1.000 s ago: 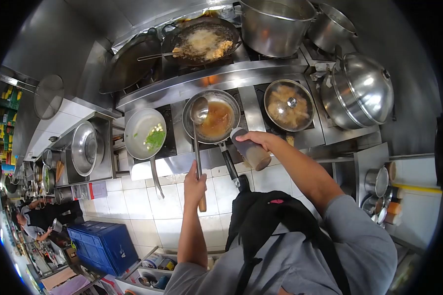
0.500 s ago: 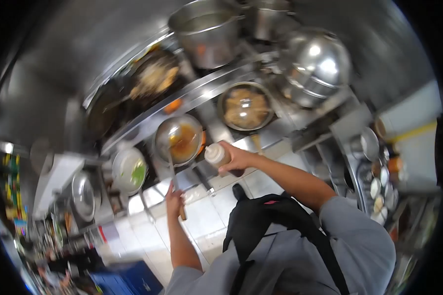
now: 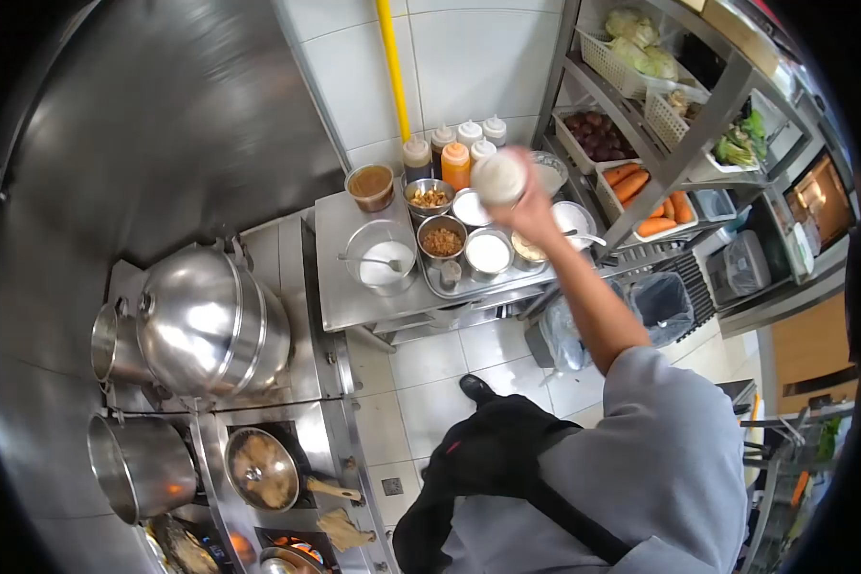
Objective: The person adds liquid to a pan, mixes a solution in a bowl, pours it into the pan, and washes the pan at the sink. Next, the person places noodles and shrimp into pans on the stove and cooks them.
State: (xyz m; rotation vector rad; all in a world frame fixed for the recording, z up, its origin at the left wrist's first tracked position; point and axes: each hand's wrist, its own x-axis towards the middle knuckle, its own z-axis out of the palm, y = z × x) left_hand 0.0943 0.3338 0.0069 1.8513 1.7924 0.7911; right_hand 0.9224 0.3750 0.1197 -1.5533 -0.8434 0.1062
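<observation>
Reaching over the steel worktop (image 3: 338, 277), we have our right hand (image 3: 529, 203) above its crowded end, near a metal rack (image 3: 716, 120) that bears carrots (image 3: 626, 184) and leafy vegetables. On our left, a big domed pot (image 3: 210, 320) sits on the stove, with an open pot (image 3: 143, 469) and a lidded pan (image 3: 261, 469) near it. Nearest the stove on the worktop, we see a clear bowl (image 3: 377, 231) of white stuff with a spoon in it, then a tub (image 3: 370, 187) of brown sauce. An orange squeeze bottle (image 3: 456, 170) stands among others by the wall. Our right fingers are closed around a pale container (image 3: 499, 179), blurred, held above the bowls beside those bottles.
</observation>
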